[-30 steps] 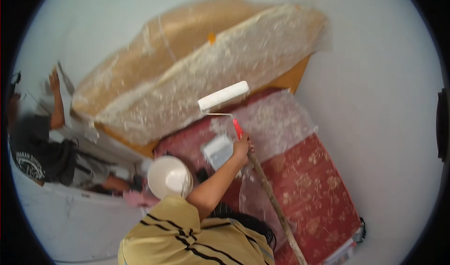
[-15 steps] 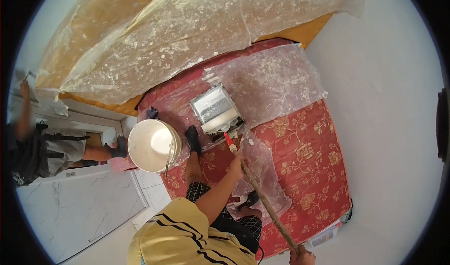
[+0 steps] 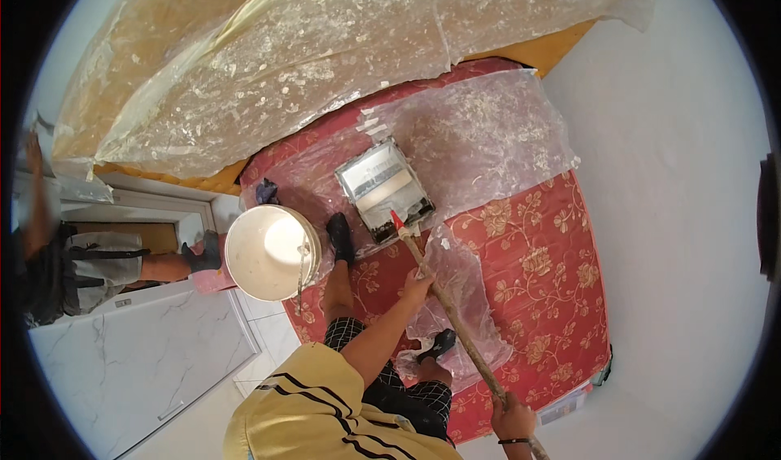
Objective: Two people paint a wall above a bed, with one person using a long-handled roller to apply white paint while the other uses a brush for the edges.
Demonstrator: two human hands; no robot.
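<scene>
A paint roller [image 3: 386, 191] lies in the paint tray [image 3: 422, 207], its pale sleeve across the tray's middle. Its red handle [image 3: 398, 219] is joined to a long wooden pole [image 3: 460, 331] that slants down to the right. My left hand [image 3: 418, 287] is closed round the upper part of the pole. Lower down, near the bottom edge, my right hand [image 3: 514, 419] grips the same pole, a dark band on its wrist. White paint shows in the tray, which rests on plastic sheeting over a red floral mattress [image 3: 543, 273].
A large whitish bucket [image 3: 241, 252] stands left of the tray, a stick-like tool at its rim. My feet, in dark socks, are on the mattress. Paint-spattered plastic [image 3: 325, 61] covers the headboard. Another person [image 3: 102, 269] stands at the far left by a cabinet. A white wall [image 3: 675, 216] rises at right.
The roller has moved away from me, up the tray, with the pole. My right hand has come forward and a little left. The other person's raised arm has shifted slightly.
</scene>
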